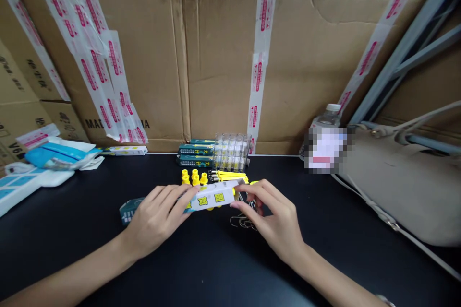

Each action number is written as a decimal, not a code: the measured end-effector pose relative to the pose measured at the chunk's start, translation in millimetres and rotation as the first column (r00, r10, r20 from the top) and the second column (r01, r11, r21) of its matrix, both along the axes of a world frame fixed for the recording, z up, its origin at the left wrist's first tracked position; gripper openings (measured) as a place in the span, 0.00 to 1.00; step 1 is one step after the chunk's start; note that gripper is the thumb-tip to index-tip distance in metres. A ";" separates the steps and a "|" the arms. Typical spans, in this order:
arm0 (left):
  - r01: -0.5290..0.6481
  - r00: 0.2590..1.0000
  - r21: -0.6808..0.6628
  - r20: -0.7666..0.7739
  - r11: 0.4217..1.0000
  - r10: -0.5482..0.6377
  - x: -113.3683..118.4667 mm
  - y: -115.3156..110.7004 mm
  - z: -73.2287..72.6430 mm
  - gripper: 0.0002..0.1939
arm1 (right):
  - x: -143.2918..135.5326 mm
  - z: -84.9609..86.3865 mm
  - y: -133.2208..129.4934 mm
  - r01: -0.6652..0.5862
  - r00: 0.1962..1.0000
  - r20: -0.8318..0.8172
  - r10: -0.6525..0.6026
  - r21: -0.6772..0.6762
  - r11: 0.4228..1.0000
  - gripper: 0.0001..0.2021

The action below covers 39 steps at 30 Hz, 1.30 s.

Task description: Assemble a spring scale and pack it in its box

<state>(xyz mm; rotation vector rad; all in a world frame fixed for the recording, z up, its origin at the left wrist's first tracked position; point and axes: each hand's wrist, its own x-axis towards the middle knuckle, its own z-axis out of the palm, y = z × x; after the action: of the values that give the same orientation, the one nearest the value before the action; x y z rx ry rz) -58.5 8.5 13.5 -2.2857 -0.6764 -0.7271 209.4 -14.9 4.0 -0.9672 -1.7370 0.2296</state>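
Note:
A long, narrow carton (212, 197), white with yellow characters on the facing side and dark green at its left end, is held slightly tilted above the black table. My left hand (158, 216) wraps round its left half from above, closed on it. At its open right end, a small yellow tip shows in the mouth beside a raised flap. My right hand (275, 218) is at that end, index finger at the yellow tip and thumb below; the other fingers curl in. Metal hooks or rings (243, 222) lie on the table behind the right thumb.
Several yellow caps (195, 177) and yellow sticks with metal clasps (230, 176) lie behind the carton. Farther back are clear tubes (232, 152) and green cartons (194, 153). A blue-white packet (61, 153) is left; a bottle (329, 115) and beige bag (399, 182) are right. Cardboard (223, 67) stands behind.

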 end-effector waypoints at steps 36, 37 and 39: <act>0.577 0.506 -0.607 0.791 0.547 0.344 -12.0 21.2 19.2 0.29 | 21.2 4.8 8.4 -0.457 0.555 -0.812 -0.180 -0.479 0.750 0.31; 0.633 0.483 -0.608 0.794 0.479 0.370 -9.6 19.0 19.2 0.30 | 21.7 4.1 9.2 -0.467 0.564 -0.807 -0.176 -0.487 0.738 0.31; 0.772 0.408 -0.556 0.806 0.309 0.429 -4.5 10.7 21.6 0.28 | 23.6 2.7 11.3 -0.477 0.579 -0.799 -0.160 -0.491 0.729 0.32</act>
<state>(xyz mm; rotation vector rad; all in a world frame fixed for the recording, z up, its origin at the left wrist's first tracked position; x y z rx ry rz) -63.0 19.1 35.0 -2.8476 -1.6997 -2.4600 233.0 -3.6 6.7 -0.9425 -0.8262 1.3208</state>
